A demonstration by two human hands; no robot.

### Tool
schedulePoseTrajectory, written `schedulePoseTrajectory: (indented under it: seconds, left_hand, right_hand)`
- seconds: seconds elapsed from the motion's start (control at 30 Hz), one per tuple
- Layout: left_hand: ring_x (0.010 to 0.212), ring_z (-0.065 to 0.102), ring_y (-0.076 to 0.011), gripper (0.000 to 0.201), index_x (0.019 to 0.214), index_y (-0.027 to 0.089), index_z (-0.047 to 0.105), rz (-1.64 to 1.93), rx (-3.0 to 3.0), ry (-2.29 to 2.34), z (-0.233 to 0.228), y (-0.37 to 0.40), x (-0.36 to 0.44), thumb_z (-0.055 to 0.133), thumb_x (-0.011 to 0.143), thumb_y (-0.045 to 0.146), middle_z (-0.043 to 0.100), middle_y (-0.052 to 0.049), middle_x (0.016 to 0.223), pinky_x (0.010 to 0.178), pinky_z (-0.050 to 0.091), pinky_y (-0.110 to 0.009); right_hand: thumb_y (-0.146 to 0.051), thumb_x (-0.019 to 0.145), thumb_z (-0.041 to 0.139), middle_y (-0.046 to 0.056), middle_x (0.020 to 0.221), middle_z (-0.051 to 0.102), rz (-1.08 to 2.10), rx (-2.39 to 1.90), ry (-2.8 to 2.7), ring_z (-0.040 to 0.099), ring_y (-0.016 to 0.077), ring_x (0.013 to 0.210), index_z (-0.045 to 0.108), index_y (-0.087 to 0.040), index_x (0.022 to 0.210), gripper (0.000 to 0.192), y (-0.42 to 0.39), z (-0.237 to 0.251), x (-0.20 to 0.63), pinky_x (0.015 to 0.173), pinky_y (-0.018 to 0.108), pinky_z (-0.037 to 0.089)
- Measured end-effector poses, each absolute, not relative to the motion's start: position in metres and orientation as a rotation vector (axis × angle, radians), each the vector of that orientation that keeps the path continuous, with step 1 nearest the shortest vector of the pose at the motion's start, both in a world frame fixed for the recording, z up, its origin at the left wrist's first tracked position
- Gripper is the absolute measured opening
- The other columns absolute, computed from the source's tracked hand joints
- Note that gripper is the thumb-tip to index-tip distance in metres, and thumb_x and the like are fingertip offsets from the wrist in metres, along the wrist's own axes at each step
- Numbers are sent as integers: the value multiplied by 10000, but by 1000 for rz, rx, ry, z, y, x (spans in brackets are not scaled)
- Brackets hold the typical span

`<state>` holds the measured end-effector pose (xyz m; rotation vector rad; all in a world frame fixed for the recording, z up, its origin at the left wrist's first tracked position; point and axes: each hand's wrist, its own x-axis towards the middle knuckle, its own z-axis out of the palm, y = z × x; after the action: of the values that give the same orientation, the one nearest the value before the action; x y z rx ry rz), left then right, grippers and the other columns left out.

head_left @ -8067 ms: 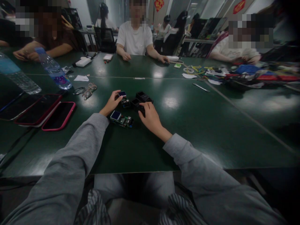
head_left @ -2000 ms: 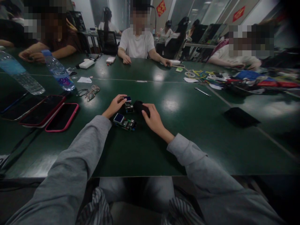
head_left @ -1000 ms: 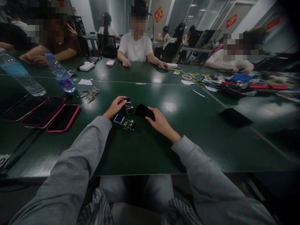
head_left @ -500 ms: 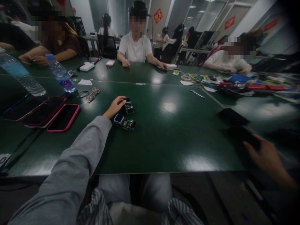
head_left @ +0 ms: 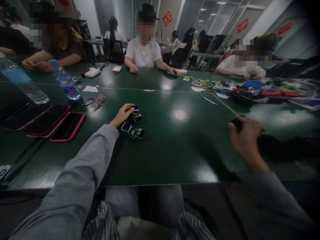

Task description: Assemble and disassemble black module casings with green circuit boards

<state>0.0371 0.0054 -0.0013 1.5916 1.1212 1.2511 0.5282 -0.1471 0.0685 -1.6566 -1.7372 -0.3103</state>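
My left hand [head_left: 122,115] rests on the green table [head_left: 175,150], its fingertips pinching a small module with a blue screen [head_left: 135,108] that sits on a little circuit board [head_left: 137,117]. Just nearer me lies a second green circuit board [head_left: 134,133] with its own blue screen [head_left: 126,127]. My right hand [head_left: 246,141] is blurred, far out to the right near the table's front edge. It is over a flat black piece [head_left: 235,122], with a dark black object [head_left: 272,148] right beside it. Whether it grips either one does not show.
Two phones in pink cases [head_left: 66,126] lie at the left, with two water bottles [head_left: 64,80] and glasses [head_left: 97,100] behind them. A metal tool [head_left: 209,100] and a heap of cables [head_left: 250,88] lie at the right. Three other people sit across the table.
My right hand left the boards with a black case, swung far right and low, and has now come in over the flat black piece. My left hand has stayed on the module.
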Motion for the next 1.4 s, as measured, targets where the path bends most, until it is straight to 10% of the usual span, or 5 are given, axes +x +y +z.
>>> schedulePoseTrajectory:
  seconds: [0.33, 0.8, 1.4]
  left_hand:
    - [1030, 643, -208, 404, 1159, 181, 592, 1269, 1591, 1083, -1, 6, 39, 640, 832, 414, 686, -81, 1069, 984, 478, -417]
    - [1081, 631, -221, 370, 1150, 184, 597, 1245, 1640, 1134, 5, 2, 40, 632, 849, 397, 682, -91, 1128, 1005, 473, -428]
    - [1040, 644, -202, 378, 1144, 175, 596, 1271, 1639, 1099, -1, 8, 39, 638, 842, 398, 686, -85, 1105, 996, 481, -415]
  right_hand:
    - [-428, 959, 520, 149, 1436, 462, 71, -815, -2467, 421, 307, 1345, 462, -203, 1381, 482, -125, 47, 224, 1072, 519, 428]
    - [-343, 942, 566, 64, 1068, 682, 819, -942, -2100, 661, 180, 952, 549, -200, 1243, 334, -109, 32, 237, 850, 355, 536]
    - [-391, 1006, 434, 116, 1136, 610, 590, -1016, -2112, 581, 219, 1048, 551, -161, 1223, 337, -108, 27, 238, 931, 407, 483]
